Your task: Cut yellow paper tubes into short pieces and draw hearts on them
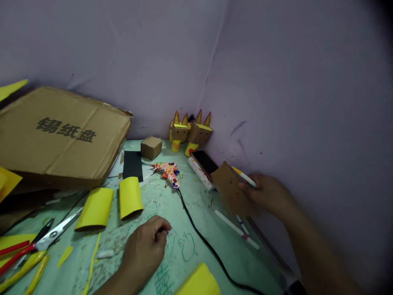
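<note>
My left hand [146,245] rests on the green tabletop with its fingers curled in, and nothing shows in it. At the right, my right hand [270,192] grips a white marker [245,176] with a yellow end. A brown cardboard piece [229,186] with small dark dots lies right at those fingers; motion blurs its lower part, and I cannot tell whether the hand holds it too. Between the hands, a patterned glue gun [168,172] lies on its side. A yellow half-tube [199,282] lies near the front edge, right of my left hand.
Two cardboard animal figures [199,132] stand in the corner beside a phone [204,162]. A large cardboard box [67,135], a small cardboard box [151,147], yellow tubes [130,197] and scissors [53,234] are at the left. A black cord [202,239] crosses the table; a white pen [236,229] lies right.
</note>
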A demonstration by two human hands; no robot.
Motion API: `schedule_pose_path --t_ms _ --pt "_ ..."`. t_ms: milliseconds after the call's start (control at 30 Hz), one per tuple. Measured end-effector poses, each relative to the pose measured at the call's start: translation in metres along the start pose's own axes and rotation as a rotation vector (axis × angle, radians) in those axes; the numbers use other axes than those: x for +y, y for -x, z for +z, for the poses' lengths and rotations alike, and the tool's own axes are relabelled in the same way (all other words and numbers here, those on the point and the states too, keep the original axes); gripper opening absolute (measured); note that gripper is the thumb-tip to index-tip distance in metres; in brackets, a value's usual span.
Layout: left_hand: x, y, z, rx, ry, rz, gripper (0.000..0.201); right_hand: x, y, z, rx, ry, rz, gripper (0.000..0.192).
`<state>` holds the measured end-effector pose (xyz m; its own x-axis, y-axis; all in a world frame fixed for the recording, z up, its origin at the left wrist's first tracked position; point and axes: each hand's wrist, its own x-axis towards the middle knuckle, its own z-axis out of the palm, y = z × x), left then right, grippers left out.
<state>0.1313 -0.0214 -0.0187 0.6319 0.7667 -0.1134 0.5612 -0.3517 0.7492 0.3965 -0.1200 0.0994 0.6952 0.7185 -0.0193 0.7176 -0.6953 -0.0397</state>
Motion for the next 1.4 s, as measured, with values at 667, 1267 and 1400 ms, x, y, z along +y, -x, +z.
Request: schedule_pose_path --t_ms 667,1267,1400 --pt "-0.003 0.002 0.000 -0.011 0.016 0.019 0.021 0.008 0.022 0.019 -0.025 0.271 0.127 0.020" --pt "-0.006 0.002 0.002 0.048 0.125 0.005 0.021 0.011 0.040 0.015 0.108 0.091 0.196 0.029" --pt "0.003 0.009 -0.007 0.125 0.200 -0.002 0.024 0.013 0.085 0.029 0.055 -0.398 0.053 0.038"
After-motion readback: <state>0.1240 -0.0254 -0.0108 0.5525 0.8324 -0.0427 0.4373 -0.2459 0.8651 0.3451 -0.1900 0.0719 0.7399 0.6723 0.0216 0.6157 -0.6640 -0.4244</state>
